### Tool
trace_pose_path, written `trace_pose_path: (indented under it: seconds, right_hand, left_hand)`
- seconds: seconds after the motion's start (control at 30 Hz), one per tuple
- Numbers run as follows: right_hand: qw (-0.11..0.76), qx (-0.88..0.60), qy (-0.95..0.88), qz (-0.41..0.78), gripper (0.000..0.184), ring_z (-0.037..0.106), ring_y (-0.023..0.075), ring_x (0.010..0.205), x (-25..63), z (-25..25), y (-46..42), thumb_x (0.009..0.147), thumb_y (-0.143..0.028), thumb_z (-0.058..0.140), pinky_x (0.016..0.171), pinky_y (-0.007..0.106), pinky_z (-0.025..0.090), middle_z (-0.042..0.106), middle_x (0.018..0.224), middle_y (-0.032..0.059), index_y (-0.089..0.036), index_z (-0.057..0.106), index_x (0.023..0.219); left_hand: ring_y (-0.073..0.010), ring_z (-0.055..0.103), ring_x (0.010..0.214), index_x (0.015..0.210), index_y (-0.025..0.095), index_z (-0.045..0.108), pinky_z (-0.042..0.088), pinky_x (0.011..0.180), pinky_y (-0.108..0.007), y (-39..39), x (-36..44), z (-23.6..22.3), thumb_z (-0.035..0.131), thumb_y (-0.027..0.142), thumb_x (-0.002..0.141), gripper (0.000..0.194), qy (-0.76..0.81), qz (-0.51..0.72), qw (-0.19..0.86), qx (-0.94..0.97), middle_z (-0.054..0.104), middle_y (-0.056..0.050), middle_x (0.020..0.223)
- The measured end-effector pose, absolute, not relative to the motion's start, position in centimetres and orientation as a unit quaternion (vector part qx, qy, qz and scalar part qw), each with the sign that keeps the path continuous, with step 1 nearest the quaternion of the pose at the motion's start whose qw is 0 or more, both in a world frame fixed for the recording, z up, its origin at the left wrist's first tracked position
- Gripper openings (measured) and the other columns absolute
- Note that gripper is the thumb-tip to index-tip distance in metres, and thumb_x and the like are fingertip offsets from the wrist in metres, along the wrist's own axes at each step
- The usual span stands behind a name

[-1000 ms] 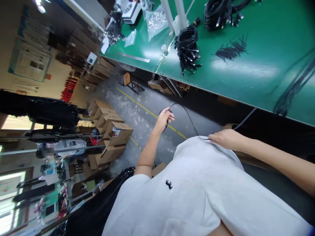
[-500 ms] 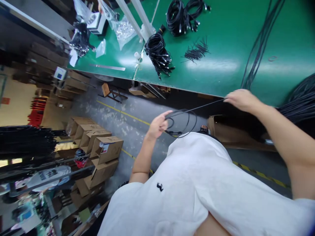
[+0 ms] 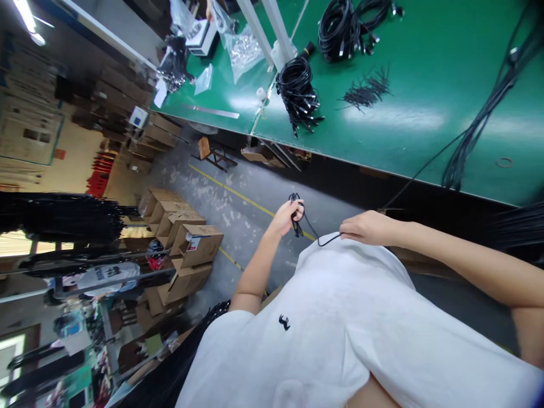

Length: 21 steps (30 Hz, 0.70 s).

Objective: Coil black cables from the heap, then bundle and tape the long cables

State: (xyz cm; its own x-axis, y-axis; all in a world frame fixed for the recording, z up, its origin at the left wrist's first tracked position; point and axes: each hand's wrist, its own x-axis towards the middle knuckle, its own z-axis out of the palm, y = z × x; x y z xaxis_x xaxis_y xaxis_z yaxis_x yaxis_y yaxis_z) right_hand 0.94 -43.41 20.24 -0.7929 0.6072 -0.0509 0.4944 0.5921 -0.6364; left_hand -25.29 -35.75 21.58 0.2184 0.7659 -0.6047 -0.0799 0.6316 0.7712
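My left hand [image 3: 285, 216] is closed around a small coil of thin black cable [image 3: 296, 218], held out in front of my white shirt. My right hand [image 3: 369, 228] pinches the same cable a little to the right, close to my chest. Between the two hands a short length sags. From the right hand the cable runs up and right to the edge of the green table [image 3: 425, 147], where it joins a bunch of loose black cables [image 3: 480, 124].
On the green table lie coiled black cable bundles [image 3: 297, 90], [image 3: 340, 25], a pile of black ties [image 3: 365, 90], plastic bags [image 3: 240, 48] and a metal ruler [image 3: 210, 110]. Cardboard boxes [image 3: 187, 249] are stacked on the floor at left. Black cable bundles [image 3: 63, 218] hang at far left.
My right hand has come back from the table edge to my chest, pulling the cable along. The wide loop at my left hand has tightened into a small coil.
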Motion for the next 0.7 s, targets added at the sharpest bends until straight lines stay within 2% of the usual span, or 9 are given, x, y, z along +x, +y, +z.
trace_pose_path:
  seconds: [0.1,0.17,0.27,0.33,0.4,0.47,0.53,0.6,0.7]
  right_hand:
    - [0.089,-0.303,-0.895,0.315,0.032,0.060,0.0145,0.073,0.0,21.3,-41.1,0.100,-0.037,0.039,0.059,0.025,0.028,0.069,0.088,0.0055,-0.020,0.065,0.090]
    - [0.078,-0.340,-0.887,0.301,0.031,0.061,0.0152,0.075,0.0,21.3,-40.0,0.099,-0.036,0.041,0.059,0.025,0.028,0.069,0.089,0.0060,-0.020,0.066,0.090]
    - [0.066,-0.389,-0.862,0.319,0.033,0.062,0.0162,0.078,1.3,20.5,-38.6,0.098,-0.043,0.045,0.061,0.024,0.031,0.069,0.088,0.0054,-0.020,0.068,0.090]
    - [0.074,-0.415,-0.844,0.332,0.036,0.061,0.0161,0.080,4.2,19.0,-37.6,0.097,-0.048,0.046,0.065,0.025,0.034,0.070,0.091,0.0051,-0.021,0.068,0.091]
    - [0.077,-0.476,-0.825,0.294,0.036,0.060,0.0156,0.081,9.5,16.7,-37.0,0.098,-0.047,0.046,0.070,0.027,0.035,0.071,0.093,0.0066,-0.020,0.069,0.091]
    - [0.042,-0.582,-0.791,0.186,0.033,0.056,0.0156,0.077,16.8,13.9,-37.2,0.098,-0.039,0.049,0.073,0.032,0.032,0.071,0.088,0.0106,-0.017,0.069,0.082]
    - [-0.023,-0.686,-0.722,0.089,0.042,0.051,0.0142,0.069,24.6,11.4,-38.3,0.101,-0.033,0.044,0.076,0.038,0.029,0.070,0.081,0.0128,-0.016,0.065,0.070]
    - [-0.072,-0.741,-0.664,0.069,0.051,0.044,0.0128,0.059,30.4,9.9,-39.7,0.104,-0.033,0.035,0.074,0.041,0.028,0.069,0.076,0.0130,-0.017,0.060,0.062]
    - [-0.142,-0.745,-0.645,0.096,0.039,0.037,0.0107,0.049,31.3,10.0,-41.6,0.102,-0.033,0.040,0.064,0.037,0.027,0.066,0.069,0.0146,-0.019,0.056,0.069]
  left_hand:
    - [-0.0119,0.065,0.069,0.112,0.012,0.054,0.044,0.065,-0.023,-37.4,-22.9,20.3,0.071,0.042,0.084,0.043,0.510,0.242,0.734,0.378,0.070,-0.005,0.083]
    - [-0.0132,0.066,0.071,0.113,0.013,0.054,0.046,0.071,-0.027,-38.6,-21.5,19.9,0.069,0.049,0.084,0.049,0.446,0.175,0.765,0.430,0.070,-0.005,0.084]
    - [-0.0078,0.051,0.054,0.116,0.011,0.055,0.039,0.058,-0.024,-39.7,-20.1,20.1,0.066,0.054,0.084,0.055,0.377,0.101,0.791,0.471,0.058,0.003,0.065]
    - [-0.0060,0.041,0.049,0.125,0.011,0.051,0.031,0.051,-0.022,-39.7,-20.4,21.0,0.069,0.052,0.083,0.061,0.376,0.097,0.797,0.461,0.046,0.008,0.058]
    - [-0.0049,0.034,0.046,0.131,0.011,0.050,0.026,0.048,-0.021,-39.0,-22.0,22.6,0.073,0.048,0.080,0.067,0.400,0.126,0.797,0.435,0.038,0.011,0.055]
    - [-0.0037,0.026,0.044,0.127,0.010,0.054,0.023,0.046,-0.020,-37.6,-24.9,24.7,0.075,0.045,0.078,0.063,0.431,0.186,0.784,0.406,0.031,0.012,0.053]
    - [-0.0026,0.018,0.042,0.119,0.009,0.060,0.022,0.045,-0.019,-36.2,-28.2,26.5,0.074,0.041,0.079,0.053,0.458,0.280,0.751,0.385,0.025,0.013,0.052]
    - [-0.0019,0.016,0.042,0.110,0.010,0.062,0.026,0.046,-0.018,-35.2,-31.0,27.4,0.071,0.037,0.081,0.040,0.491,0.351,0.708,0.366,0.025,0.013,0.053]
    - [-0.0012,0.024,0.043,0.101,0.013,0.059,0.032,0.050,-0.017,-34.9,-32.7,26.3,0.072,0.026,0.081,0.027,0.576,0.349,0.654,0.345,0.034,0.012,0.056]
